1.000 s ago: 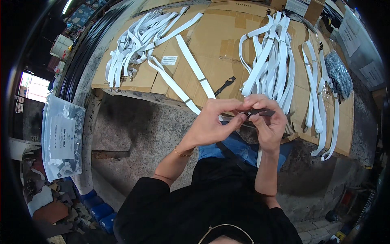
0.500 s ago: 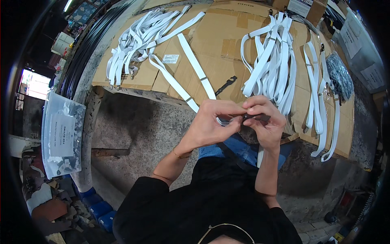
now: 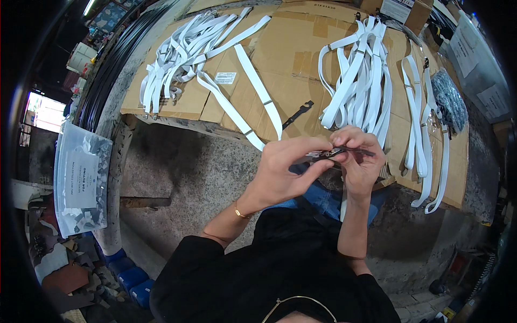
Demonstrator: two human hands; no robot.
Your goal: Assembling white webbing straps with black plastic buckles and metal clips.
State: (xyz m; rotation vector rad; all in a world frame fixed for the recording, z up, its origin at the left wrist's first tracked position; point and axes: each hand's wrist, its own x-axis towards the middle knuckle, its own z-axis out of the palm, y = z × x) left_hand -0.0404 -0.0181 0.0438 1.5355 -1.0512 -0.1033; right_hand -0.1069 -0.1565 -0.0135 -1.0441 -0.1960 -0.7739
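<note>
The person's left hand (image 3: 283,172) and right hand (image 3: 360,161) are up close together in front of the body, above the edge of the flat brown cardboard sheets (image 3: 291,64) that cover the table. Both hands pinch one small thing between them: a small dark metal clip (image 3: 336,153) that is long and thin. The left hand's thumb and fingers are closed on the left end of the clip, and the right hand's fingertips are closed on its right end, so both hands are shut tight on it. The clip lies almost flat, with a thin dark tip sticking out past the right hand. It is too small to tell more about its shape. A thin gold bracelet (image 3: 238,211) sits on the left wrist. The person wears a black top with long sleeves (image 3: 258,280) and blue jeans (image 3: 323,196). On the cardboard, just past the hands, lies a small black strap piece (image 3: 298,114). To its left, two long white elastic straps (image 3: 253,102) run from the far pile toward the table's near edge. A messy heap of white straps (image 3: 177,56) lies at the far left of the cardboard. Another bunch of white straps (image 3: 353,81) lies right behind the hands. More white straps with clips (image 3: 423,129) hang over the right side. Beside them is a clear bag of dark small parts (image 3: 449,102). Down on the left stands a big clear plastic bag with a white paper label (image 3: 81,183).
</note>
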